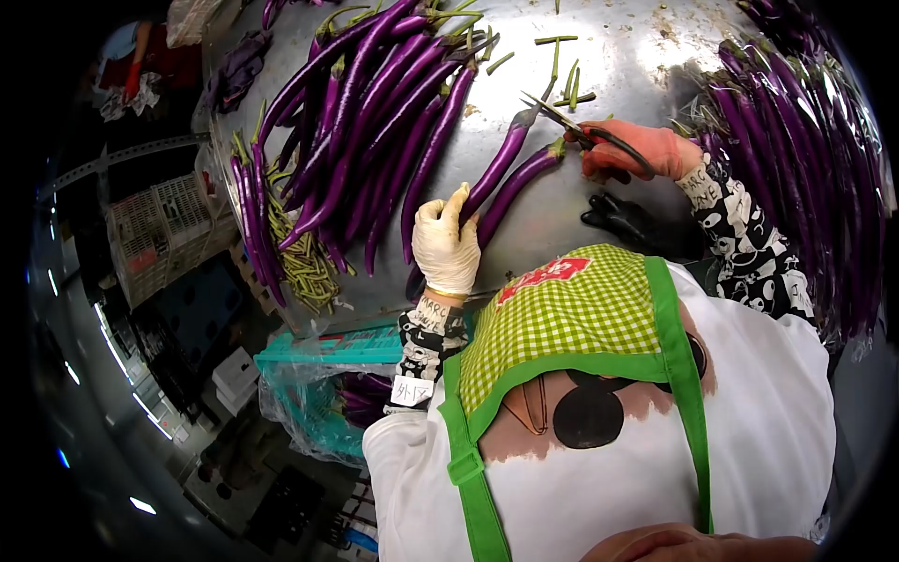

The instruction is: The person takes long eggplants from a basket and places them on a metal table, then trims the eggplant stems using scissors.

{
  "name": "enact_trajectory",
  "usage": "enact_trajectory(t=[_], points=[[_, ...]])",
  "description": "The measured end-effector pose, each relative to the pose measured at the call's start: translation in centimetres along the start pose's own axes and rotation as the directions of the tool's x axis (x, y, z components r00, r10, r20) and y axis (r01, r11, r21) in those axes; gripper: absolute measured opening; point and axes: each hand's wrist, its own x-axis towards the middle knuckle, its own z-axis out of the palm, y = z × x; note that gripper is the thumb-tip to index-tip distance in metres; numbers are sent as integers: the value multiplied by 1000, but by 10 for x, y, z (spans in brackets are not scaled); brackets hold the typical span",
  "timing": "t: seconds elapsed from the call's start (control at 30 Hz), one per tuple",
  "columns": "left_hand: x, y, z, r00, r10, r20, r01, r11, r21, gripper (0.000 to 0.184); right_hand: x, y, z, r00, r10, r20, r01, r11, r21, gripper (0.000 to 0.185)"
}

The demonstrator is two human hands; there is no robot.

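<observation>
My left hand point(447, 242), in a white glove, is closed around the lower part of a long purple eggplant point(503, 164). A second eggplant point(524, 183) lies just beside it, its lower end running behind that hand; whether I grip it too is unclear. In a red-orange glove, my right hand point(637, 150) grips black-handled scissors point(558, 113). Their blades are spread at the stem end of the held eggplant. To the left lies a big pile of eggplants point(365, 131). Short cut green stems point(573, 86) are scattered beyond the scissors.
The metal table point(618, 28) carries a heap of cut stems point(307, 272) at left, a black glove point(632, 223) near my right arm, and plastic-wrapped eggplants point(796, 178) at right. Below its edge sits a teal crate point(298, 348). Another person's gloved hand point(132, 82) shows far left.
</observation>
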Motion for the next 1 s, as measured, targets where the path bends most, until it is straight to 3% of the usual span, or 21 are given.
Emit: enact_trajectory(t=[0.17,0.27,0.37,0.4,0.43,0.5,0.57,0.6,0.63,0.7,0.8,0.9,1.0], points=[[-1,2,4,994,-17,111,33,990,-137,53,3,5,-2,999,36,18,-35,998,-45,56],[0,-2,7,990,-6,142,34,979,-199,52,2,14,-2,998,-45,-38,44,999,-30,44],[-4,-9,9,958,87,272,41,901,-433,48,-12,-5,2,991,128,-49,-134,982,-134,43],[-6,-7,7,913,0,408,171,908,-383,46,-12,0,5,984,160,-82,-169,979,-117,41],[-6,-5,3,886,-21,464,175,940,-292,46,-13,4,5,986,156,-63,-162,981,-107,42],[5,-4,-8,909,139,392,-136,990,-36,50,-18,10,3,989,149,-24,-150,985,-88,44],[27,-6,-12,971,216,100,-225,970,87,56,-22,10,4,992,96,-82,-106,986,-129,37],[40,-4,-15,989,142,29,-145,966,212,56,-21,16,5,993,63,-96,-78,985,-155,37],[56,1,-19,999,36,-14,-33,977,212,56,-21,19,5,993,30,-110,-50,982,-181,36],[70,-19,-6,994,92,-66,-62,929,364,65,-22,16,8,991,13,-137,-48,964,-260,35],[79,-24,2,987,15,160,-83,898,432,70,-23,12,9,982,-56,-180,-14,931,-364,30],[74,-26,8,977,71,199,-164,850,501,65,-21,21,11,963,-132,-234,16,897,-442,26],[63,-23,6,993,-6,118,-26,962,271,62,-21,21,11,961,-114,-253,14,930,-368,28]])
